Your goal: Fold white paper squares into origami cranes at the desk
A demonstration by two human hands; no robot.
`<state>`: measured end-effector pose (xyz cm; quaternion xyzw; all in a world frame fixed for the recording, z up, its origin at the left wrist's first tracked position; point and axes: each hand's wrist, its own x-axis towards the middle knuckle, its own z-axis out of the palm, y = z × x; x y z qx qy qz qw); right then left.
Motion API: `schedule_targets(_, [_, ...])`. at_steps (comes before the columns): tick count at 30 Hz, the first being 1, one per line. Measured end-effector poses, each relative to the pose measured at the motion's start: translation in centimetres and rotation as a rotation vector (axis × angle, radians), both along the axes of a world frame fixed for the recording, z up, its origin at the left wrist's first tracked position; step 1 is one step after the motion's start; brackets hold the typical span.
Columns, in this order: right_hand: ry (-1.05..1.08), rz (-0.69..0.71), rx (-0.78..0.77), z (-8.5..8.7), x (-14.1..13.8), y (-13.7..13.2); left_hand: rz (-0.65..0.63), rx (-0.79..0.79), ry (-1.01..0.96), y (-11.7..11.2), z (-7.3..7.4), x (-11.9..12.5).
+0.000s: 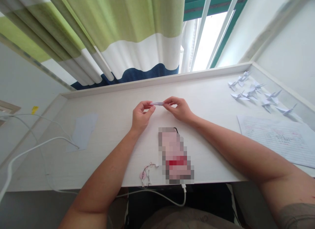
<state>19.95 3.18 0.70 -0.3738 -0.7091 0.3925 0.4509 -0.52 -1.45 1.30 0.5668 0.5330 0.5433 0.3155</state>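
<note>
A small folded strip of pale paper (157,103) is held just above the white desk (118,124), between both hands. My left hand (141,115) pinches its left end with thumb and fingers. My right hand (178,108) pinches its right end, fingers curled. Both forearms reach in from the near edge of the desk.
Several folded paper cranes (256,93) stand at the far right, near a lined written sheet (278,137). A pale paper piece (83,130) lies at the left. A blurred pink object (175,155) with a charm strap (146,175) and white cables (29,150) are near the front edge. A curtain (110,35) hangs behind.
</note>
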Motion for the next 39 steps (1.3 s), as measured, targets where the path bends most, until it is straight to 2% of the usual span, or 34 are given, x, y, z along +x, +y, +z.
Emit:
schedule_targets(2, [-0.169, -0.042, 0.193, -0.3, 0.4, 0.4, 0.067, 0.115, 0.215, 0.2, 0.1, -0.6])
schedule_targets(4, [-0.310, -0.048, 0.300, -0.6, 0.8, 0.8, 0.002, 0.207, 0.425, 0.4, 0.1, -1.2])
schedule_targets(6, [-0.422, -0.014, 0.327, -0.9, 0.9, 1.0, -0.117, 0.241, 0.553, 0.6, -0.1, -1.6])
schedule_targets(8, [-0.497, 0.030, 0.318, -1.2, 1.0, 1.1, -0.199, 0.196, 0.627, 0.7, -0.5, -1.7])
schedule_targets(12, [-0.537, 0.061, 0.311, -1.3, 0.9, 1.0, -0.228, 0.113, 0.724, 0.9, -1.0, -1.5])
schedule_targets(17, [-0.542, 0.080, 0.296, -1.3, 1.0, 0.8, -0.213, 0.118, 0.745, 0.9, -0.8, -1.1])
schedule_targets(23, [-0.556, 0.143, 0.302, -1.2, 1.1, 0.8, -0.297, 0.142, 0.724, 1.1, -0.9, -0.9])
schedule_targets(31, [-0.507, 0.130, 0.225, -1.3, 0.7, 1.2, -0.235, 0.105, 0.719, 1.4, -1.1, 0.1])
schedule_targets(35, [-0.464, 0.093, 0.188, -1.5, 0.5, 1.4, -0.198, 0.065, 0.639, 1.5, -1.2, 0.5])
schedule_targets(39, [-0.418, 0.048, 0.089, -1.2, 0.2, 1.5, -0.150, 0.020, 0.561, 1.6, -1.4, 0.8])
